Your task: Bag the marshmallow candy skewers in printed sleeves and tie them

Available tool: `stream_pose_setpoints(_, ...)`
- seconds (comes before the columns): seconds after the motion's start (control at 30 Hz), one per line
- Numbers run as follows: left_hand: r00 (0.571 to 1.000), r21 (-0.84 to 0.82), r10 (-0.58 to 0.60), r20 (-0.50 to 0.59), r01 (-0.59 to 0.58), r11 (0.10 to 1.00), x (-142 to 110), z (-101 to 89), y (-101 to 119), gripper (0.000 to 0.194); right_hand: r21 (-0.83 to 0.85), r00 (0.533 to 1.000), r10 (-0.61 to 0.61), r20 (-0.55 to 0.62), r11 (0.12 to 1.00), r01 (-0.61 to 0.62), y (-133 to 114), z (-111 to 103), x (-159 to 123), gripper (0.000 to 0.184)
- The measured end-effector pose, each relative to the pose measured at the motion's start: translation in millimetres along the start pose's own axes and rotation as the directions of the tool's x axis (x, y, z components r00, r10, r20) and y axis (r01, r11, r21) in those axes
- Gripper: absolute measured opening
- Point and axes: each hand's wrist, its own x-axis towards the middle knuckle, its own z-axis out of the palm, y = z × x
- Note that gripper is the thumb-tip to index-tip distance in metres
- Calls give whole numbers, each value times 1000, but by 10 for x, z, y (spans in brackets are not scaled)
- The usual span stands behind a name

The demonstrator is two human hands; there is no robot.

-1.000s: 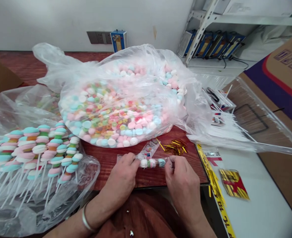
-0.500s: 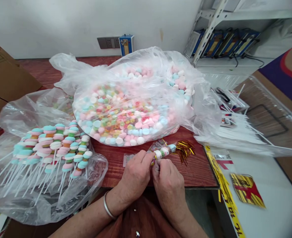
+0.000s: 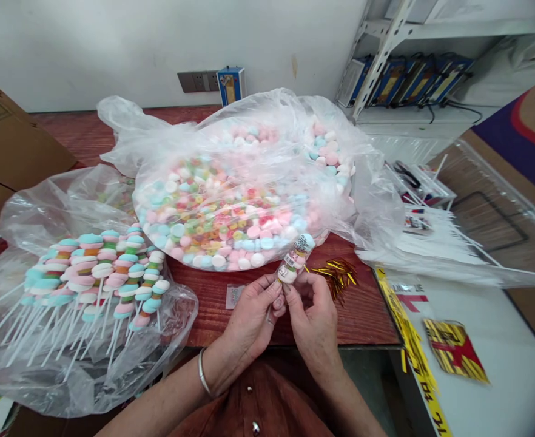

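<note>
1 bagged marshmallow skewer (image 3: 293, 260) has its base pinched by your left hand (image 3: 248, 318) and right hand (image 3: 316, 321), fingers closed, while many skewers (image 3: 102, 268) lie unbagged.

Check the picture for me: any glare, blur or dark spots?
Head view: pale glare and haze veil the candies under the big plastic bag; head view: the wall is brighter at upper left; head view: the lower right corner darkens; head view: print on the wrapped candy stick is too small to read.
</note>
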Motion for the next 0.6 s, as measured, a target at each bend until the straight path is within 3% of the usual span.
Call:
stream_pose_setpoints(0.07,999,88,38,29,-40,995,-12,-22,-1,25,-58,995,-99,5,993,99,16,-22,18,8)
stream_pose_setpoints(0.13,981,342,185,63,-196,919,-18,-80,-11,17,-120,981,-192,40,973,196,35,-31,13,13)
stream_pose_setpoints(0.17,948,505,298,112,-312,805,-16,-118,-15,14,-158,972,-233,38,959,236,43,-30,2,17)
stream_pose_setpoints(0.23,825,744,483,291,-513,428,-7,-193,-13,16,-238,949,-316,14,920,310,52,-21,-28,17)
stream_pose_setpoints(0.3,714,807,543,442,-581,107,4,-241,-1,23,-308,918,-396,18,871,382,47,-6,-56,16)
stream_pose_setpoints(0.33,695,816,546,467,-577,36,5,-247,7,24,-335,902,-431,26,846,414,41,1,-66,16)
stream_pose_setpoints(0.37,699,828,548,460,-560,19,3,-240,14,24,-356,888,-459,30,825,438,32,8,-73,16)
stream_pose_setpoints(0.43,733,849,553,396,-522,84,-13,-197,17,22,-367,874,-485,8,812,454,11,17,-75,13)
stream_pose_setpoints(0.5,776,843,540,325,-497,206,-37,-138,5,21,-348,880,-475,-30,830,436,-10,18,-67,13)
stream_pose_setpoints(0.6,865,760,447,227,-445,474,-56,-72,-13,25,-330,880,-471,-67,843,425,-43,-10,-42,11)
